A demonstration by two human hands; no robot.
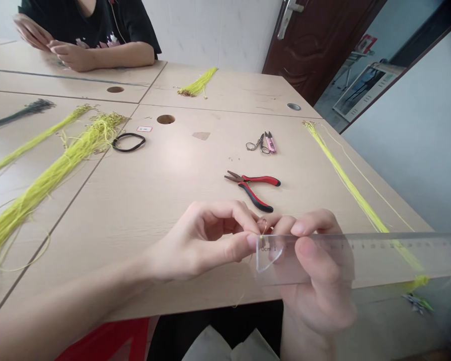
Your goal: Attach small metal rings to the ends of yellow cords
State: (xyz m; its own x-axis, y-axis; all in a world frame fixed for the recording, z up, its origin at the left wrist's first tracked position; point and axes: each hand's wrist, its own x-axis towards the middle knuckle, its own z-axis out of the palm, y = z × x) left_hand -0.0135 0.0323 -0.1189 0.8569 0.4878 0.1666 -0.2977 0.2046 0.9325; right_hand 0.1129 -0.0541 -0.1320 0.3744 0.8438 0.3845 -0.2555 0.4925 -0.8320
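A clear ruler (364, 255) extends to the right from the middle of the view, its 0 cm end by my left fingertips. My right hand (315, 265) grips it near that end, with the thumb and fingers pressed on its edge. My left hand (218, 240) pinches a small thin cord end with a gold-coloured loop (263, 225) at the ruler's zero corner. The cord's lower part is faint below my fingers. Just beyond my hands lie pliers (253, 188) with red and black handles, jaws apart.
Small scissors (259, 144) and pink snips (270, 143) lie farther back. Yellow cord bundles (52, 175) cover the left; others lie at the back (201, 82) and right (346, 178). A black band (129, 142) sits left of centre. Another person (93, 35) sits across the table.
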